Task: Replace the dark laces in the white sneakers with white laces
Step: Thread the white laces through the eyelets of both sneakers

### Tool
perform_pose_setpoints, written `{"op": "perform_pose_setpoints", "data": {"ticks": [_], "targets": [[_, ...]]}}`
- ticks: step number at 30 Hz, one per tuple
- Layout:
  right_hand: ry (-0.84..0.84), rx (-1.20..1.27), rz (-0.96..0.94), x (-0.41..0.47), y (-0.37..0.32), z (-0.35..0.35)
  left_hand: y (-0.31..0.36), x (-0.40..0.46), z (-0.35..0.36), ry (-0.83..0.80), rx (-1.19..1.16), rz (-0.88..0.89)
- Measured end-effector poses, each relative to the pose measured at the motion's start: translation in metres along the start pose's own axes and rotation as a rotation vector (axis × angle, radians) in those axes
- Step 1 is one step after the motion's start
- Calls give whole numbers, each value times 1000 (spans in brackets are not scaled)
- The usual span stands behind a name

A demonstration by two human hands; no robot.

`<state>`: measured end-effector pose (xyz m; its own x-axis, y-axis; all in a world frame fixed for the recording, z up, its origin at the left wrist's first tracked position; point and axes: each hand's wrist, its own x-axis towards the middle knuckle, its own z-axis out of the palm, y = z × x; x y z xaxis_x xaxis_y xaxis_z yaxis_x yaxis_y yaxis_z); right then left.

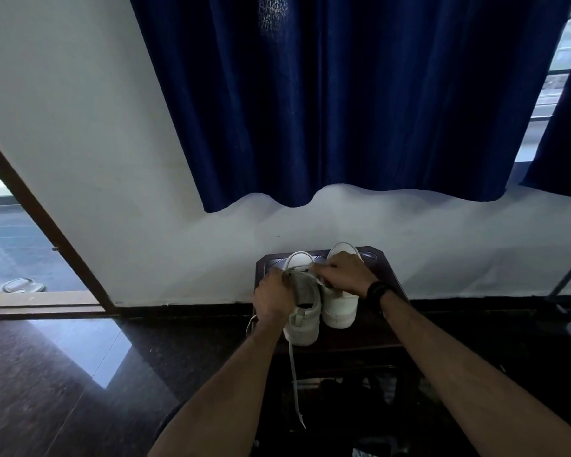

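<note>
head view: lacing step on the left sneaker [302, 311]; left hand [274, 296] and right hand [345, 273] fingers pinch the white lace [294, 374] at its eyelets; next, thread and pull it snug.

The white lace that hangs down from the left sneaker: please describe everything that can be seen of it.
The white lace is a flat, narrow strip that looks like woven fabric. Its upper part is hidden under the left hand, which grips the left sneaker near the tongue. From there it hangs slack past the heel, over the front edge of the dark table, its free tip near the person's left forearm. Another loop of white lace shows left of the wrist.
</note>
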<state>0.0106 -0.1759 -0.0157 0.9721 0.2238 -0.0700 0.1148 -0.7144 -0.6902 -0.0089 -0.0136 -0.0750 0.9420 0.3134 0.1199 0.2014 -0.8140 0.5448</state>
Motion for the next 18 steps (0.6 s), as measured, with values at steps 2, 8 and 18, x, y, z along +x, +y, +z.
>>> {"op": "perform_pose_setpoints", "data": {"ticks": [2, 8, 18], "targets": [[-108, 264, -69, -7, -12, 1, 0, 2, -1, -6, -36, -10], [91, 183, 0, 10, -12, 37, -14, 27, -19, -138, -516, -253], [222, -290, -22, 2, -4, 52, -32, 64, -77, 217, -1093, -539]]}}
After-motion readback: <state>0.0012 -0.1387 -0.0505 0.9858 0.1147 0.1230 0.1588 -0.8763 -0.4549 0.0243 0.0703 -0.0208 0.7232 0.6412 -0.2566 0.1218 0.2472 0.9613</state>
